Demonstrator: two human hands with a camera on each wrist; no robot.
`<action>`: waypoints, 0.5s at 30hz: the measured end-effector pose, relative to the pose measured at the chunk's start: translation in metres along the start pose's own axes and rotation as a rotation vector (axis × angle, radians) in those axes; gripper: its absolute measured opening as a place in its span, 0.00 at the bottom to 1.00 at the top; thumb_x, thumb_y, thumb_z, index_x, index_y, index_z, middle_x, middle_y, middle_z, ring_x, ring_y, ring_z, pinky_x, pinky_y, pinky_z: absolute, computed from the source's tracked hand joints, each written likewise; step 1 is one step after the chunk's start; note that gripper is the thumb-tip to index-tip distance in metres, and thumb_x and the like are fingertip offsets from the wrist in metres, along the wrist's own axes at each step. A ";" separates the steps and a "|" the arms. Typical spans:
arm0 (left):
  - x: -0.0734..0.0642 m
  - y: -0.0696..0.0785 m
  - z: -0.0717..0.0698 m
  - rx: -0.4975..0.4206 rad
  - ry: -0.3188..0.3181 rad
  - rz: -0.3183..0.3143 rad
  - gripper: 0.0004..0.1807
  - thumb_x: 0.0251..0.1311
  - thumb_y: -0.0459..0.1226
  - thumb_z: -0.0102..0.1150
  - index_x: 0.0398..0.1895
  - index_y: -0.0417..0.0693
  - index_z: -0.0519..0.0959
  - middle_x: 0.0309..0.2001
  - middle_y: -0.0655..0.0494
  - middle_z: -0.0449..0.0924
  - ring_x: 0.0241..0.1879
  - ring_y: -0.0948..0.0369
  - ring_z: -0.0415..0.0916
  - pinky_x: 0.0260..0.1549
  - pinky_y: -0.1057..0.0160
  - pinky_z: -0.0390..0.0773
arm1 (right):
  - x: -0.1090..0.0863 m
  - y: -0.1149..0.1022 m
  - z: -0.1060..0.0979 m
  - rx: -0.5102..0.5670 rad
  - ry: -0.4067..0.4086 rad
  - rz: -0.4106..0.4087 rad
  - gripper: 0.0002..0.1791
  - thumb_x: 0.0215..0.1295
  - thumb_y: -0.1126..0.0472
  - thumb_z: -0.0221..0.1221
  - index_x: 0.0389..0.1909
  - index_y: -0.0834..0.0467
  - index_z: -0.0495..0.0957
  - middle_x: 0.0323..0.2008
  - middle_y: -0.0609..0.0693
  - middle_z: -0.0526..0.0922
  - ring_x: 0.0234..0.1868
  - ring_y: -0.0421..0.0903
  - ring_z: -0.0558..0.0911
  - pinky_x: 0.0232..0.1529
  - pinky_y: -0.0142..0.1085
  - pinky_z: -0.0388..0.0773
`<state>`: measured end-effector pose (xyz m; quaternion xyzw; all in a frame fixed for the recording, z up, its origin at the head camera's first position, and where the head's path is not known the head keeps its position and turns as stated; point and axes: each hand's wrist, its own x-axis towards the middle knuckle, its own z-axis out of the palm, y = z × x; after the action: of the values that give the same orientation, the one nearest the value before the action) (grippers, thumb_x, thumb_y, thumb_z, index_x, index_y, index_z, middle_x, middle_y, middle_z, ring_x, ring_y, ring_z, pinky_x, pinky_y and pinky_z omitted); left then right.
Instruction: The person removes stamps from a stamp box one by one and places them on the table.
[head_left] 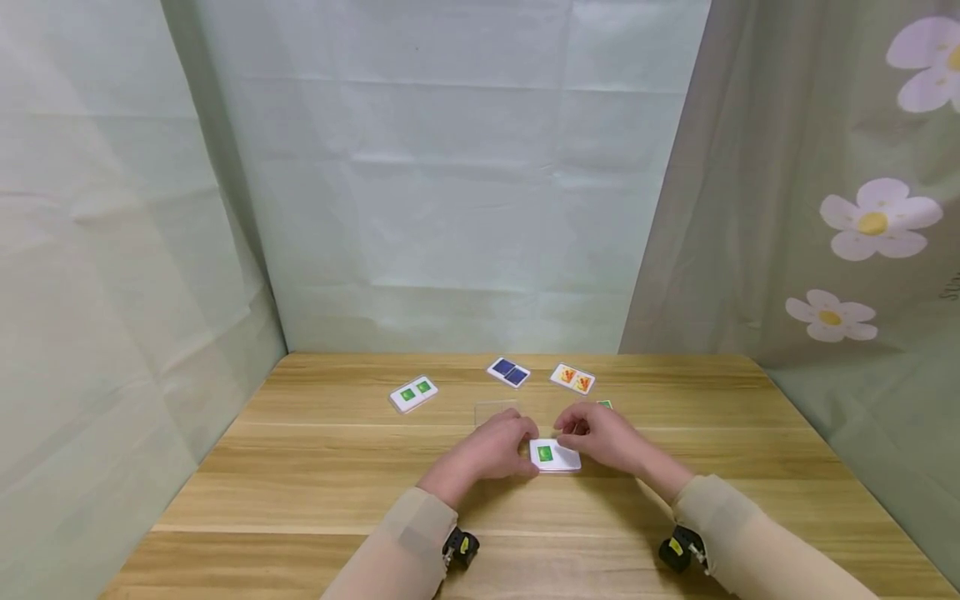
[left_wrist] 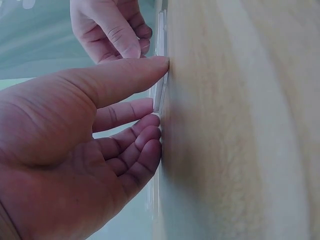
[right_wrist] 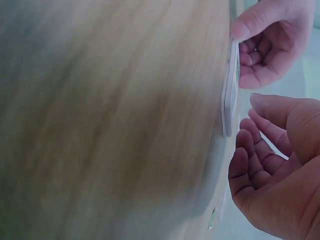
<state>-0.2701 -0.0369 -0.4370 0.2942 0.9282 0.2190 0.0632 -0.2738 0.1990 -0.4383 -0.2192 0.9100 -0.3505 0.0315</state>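
Observation:
A white card with one green square lies on the table, apparently stacked on another thin card. At its left end, my left hand holds the edges between thumb and fingers. The left wrist view shows the left thumb against the near edge of the thin stack. My right hand hovers at the right end of the card, thumb and fingers loosely bent. In the right wrist view a gap separates the right thumb from the fingers, with nothing visible between them.
Farther back lie a card with two green squares, a dark blue card and an orange-patterned card. A clear flat piece sits behind my left hand. Part of another green-marked card shows behind the right hand.

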 end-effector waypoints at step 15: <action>-0.001 0.001 -0.002 -0.008 -0.012 -0.010 0.24 0.59 0.40 0.85 0.57 0.45 0.86 0.45 0.58 0.77 0.43 0.62 0.71 0.48 0.64 0.77 | 0.002 -0.002 0.010 -0.008 -0.027 -0.028 0.06 0.70 0.63 0.75 0.44 0.56 0.90 0.38 0.43 0.84 0.38 0.41 0.78 0.41 0.35 0.76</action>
<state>-0.2693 -0.0374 -0.4352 0.2904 0.9284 0.2208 0.0709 -0.2726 0.1906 -0.4438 -0.2369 0.9077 -0.3443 0.0380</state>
